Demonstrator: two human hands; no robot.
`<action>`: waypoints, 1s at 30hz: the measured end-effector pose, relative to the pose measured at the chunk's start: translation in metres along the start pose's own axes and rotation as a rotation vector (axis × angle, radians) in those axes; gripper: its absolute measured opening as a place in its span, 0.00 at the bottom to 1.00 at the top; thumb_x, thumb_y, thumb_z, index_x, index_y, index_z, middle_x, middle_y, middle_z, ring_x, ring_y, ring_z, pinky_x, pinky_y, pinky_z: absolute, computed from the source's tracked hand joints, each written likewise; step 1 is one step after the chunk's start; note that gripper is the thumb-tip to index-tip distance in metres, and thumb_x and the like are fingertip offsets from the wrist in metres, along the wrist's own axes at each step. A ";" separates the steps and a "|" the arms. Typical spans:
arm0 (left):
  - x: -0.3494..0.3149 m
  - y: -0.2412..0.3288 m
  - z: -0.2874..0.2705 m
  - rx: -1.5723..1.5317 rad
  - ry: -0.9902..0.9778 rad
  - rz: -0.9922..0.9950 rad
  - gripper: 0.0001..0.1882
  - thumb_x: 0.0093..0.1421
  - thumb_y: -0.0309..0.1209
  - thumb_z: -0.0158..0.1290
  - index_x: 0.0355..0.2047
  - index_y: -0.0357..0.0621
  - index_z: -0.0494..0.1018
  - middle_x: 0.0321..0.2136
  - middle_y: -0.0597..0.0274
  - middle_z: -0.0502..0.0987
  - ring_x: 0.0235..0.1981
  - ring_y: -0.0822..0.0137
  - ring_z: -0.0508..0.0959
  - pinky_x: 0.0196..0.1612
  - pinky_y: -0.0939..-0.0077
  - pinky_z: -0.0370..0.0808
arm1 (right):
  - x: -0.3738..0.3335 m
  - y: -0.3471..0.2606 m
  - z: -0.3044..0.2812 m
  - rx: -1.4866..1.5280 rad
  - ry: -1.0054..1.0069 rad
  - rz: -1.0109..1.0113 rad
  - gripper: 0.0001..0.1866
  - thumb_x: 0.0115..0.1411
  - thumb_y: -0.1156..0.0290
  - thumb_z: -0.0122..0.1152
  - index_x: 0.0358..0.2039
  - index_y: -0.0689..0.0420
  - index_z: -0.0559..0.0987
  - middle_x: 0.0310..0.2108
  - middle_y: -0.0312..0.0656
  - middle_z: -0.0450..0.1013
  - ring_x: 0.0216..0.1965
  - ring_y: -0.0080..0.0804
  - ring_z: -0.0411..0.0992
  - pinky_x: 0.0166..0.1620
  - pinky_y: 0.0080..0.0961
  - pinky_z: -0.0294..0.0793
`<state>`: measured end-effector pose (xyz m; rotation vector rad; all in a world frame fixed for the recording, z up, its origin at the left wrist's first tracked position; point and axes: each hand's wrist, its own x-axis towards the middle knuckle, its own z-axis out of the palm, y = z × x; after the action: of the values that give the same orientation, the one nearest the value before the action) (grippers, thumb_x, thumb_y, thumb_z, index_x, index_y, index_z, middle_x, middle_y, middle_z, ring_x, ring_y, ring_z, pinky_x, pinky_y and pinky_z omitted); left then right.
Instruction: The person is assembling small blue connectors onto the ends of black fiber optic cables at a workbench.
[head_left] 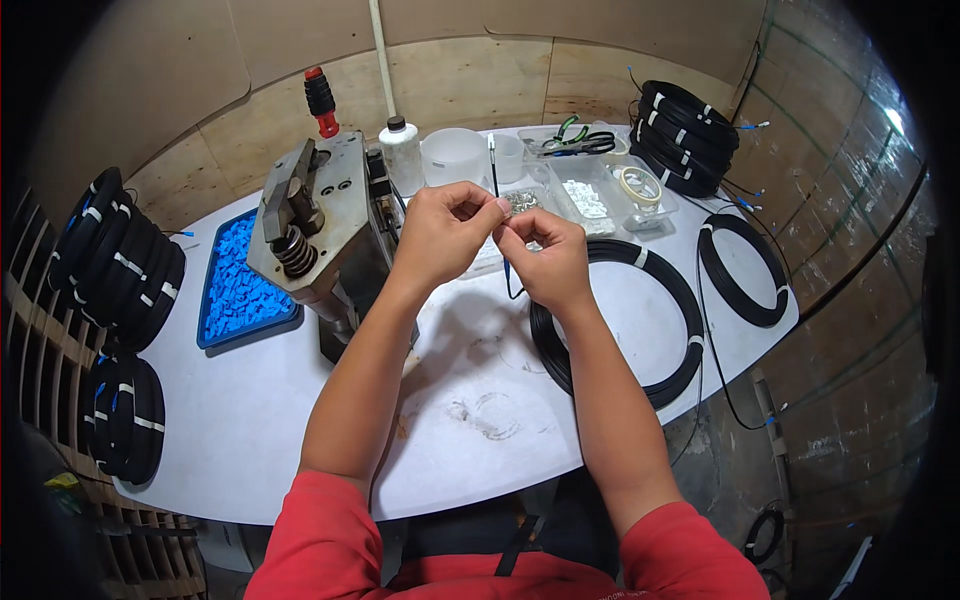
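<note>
**Fingertip pinch on a slim black cable (pixel 495 172)**

Just above the centre of the frame, the black cable stands almost upright between two closed hands, its pale-tipped end pointing toward the top edge. The left hand (pixel 447 232) is pinched shut at thumb and fingers; the right hand (pixel 550 260) grips the same way just below it. Whether a small part sits between the fingertips cannot be told. Under the hands the cable bends toward the coil (pixel 691 305) lying right of centre on the desk (pixel 480 390).

The strand should prove light and springy, smooth enough to roll between finger and thumb, with some pull from the loop below. The tip is probably its delicate part, so the jacket just beneath is the better place to hold, with a second pinch lower down to steady it.

A metal press (pixel 335 185) stands upper left, beside a blue tray (pixel 252 337) of small blue pieces.
</note>
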<state>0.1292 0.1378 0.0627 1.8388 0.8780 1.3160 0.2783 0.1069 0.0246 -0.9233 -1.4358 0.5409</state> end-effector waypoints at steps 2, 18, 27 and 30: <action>-0.001 0.002 0.001 0.001 0.002 0.001 0.12 0.54 0.32 0.59 0.25 0.32 0.79 0.20 0.59 0.80 0.21 0.76 0.77 0.27 0.81 0.74 | -0.001 0.000 0.000 0.020 -0.007 0.029 0.03 0.52 0.75 0.64 0.24 0.61 0.79 0.20 0.35 0.76 0.24 0.16 0.71 0.33 0.17 0.72; 0.001 -0.003 0.005 -0.060 0.010 0.019 0.11 0.55 0.30 0.59 0.24 0.32 0.77 0.19 0.60 0.80 0.21 0.77 0.77 0.28 0.82 0.74 | -0.001 -0.005 0.008 -0.240 0.145 -0.251 0.06 0.51 0.74 0.68 0.24 0.59 0.78 0.19 0.40 0.76 0.20 0.25 0.74 0.25 0.21 0.72; -0.002 -0.001 0.005 -0.051 -0.008 0.020 0.10 0.55 0.30 0.59 0.26 0.32 0.78 0.20 0.60 0.80 0.22 0.77 0.77 0.28 0.82 0.75 | -0.005 -0.001 0.007 -0.284 0.184 -0.319 0.05 0.49 0.76 0.66 0.22 0.59 0.77 0.18 0.40 0.75 0.18 0.31 0.74 0.24 0.25 0.72; -0.002 -0.001 0.005 -0.053 -0.017 0.019 0.10 0.55 0.30 0.59 0.26 0.32 0.78 0.20 0.60 0.80 0.22 0.77 0.77 0.28 0.82 0.74 | -0.006 0.000 0.007 -0.301 0.196 -0.333 0.04 0.49 0.76 0.65 0.22 0.59 0.77 0.18 0.40 0.75 0.18 0.31 0.74 0.24 0.25 0.72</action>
<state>0.1331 0.1357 0.0601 1.8194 0.8111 1.3214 0.2709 0.1038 0.0204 -0.9177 -1.4741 -0.0146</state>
